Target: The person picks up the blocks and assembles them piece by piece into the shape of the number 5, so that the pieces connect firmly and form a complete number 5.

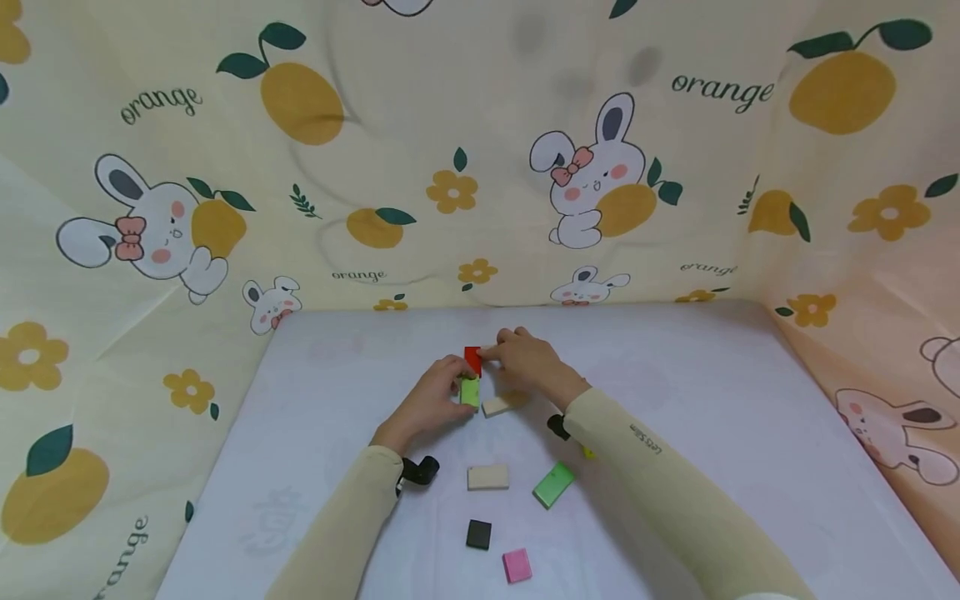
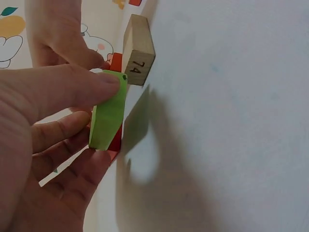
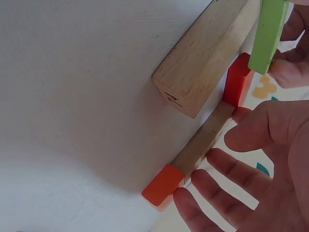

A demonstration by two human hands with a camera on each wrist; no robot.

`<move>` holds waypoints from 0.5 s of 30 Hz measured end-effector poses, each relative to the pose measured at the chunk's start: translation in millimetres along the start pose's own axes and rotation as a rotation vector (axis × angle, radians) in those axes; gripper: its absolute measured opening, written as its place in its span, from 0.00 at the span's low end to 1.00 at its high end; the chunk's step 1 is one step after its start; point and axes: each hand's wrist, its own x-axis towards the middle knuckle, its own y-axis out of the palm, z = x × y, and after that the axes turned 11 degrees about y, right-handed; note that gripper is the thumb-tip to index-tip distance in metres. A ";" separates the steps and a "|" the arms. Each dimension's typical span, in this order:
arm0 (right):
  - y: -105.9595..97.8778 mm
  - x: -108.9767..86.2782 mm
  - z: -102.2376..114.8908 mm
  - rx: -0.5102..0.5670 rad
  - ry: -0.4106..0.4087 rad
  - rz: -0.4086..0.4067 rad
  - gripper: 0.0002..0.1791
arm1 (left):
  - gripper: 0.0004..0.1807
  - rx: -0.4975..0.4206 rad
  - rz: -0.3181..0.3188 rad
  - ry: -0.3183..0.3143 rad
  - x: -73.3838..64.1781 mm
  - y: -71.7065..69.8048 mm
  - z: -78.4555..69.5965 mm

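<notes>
Pink blk (image 1: 517,566) sits well short of all fingers; L hand (image 1: 429,400) pinches light-green blk (image 1: 469,395), long axis fwd, red blk (image 1: 472,358) just beyond; R hand (image 1: 532,365), fingers spread, touches wood blk (image 3: 203,139) alongside.

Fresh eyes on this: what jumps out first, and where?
Probably the backdrop, printed with rabbits and oranges, rising behind the white table. Then the hands near the table's far edge: the left hand pinches a lime block, while the right hand is beside the red block. Nearer the camera, the black block and pink block stand out against the white.
</notes>
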 end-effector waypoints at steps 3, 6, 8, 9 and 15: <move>-0.4 0.5 0.4 0.004 -0.009 0.001 0.25 | 0.25 0.016 0.004 -0.009 0.9 2.0 1.6; -2.8 0.1 1.0 0.007 -0.016 -0.007 0.25 | 0.25 0.023 -0.007 -0.010 2.1 2.8 1.5; -4.5 -0.8 1.0 0.005 -0.013 -0.006 0.25 | 0.26 0.024 -0.008 -0.006 3.4 3.6 1.9; -5.1 -1.3 1.0 0.002 -0.010 -0.006 0.24 | 0.26 0.023 -0.008 -0.003 4.2 3.9 1.7; -5.4 -3.4 0.4 0.034 -0.003 0.019 0.25 | 0.26 0.045 0.001 -0.006 7.1 6.3 2.5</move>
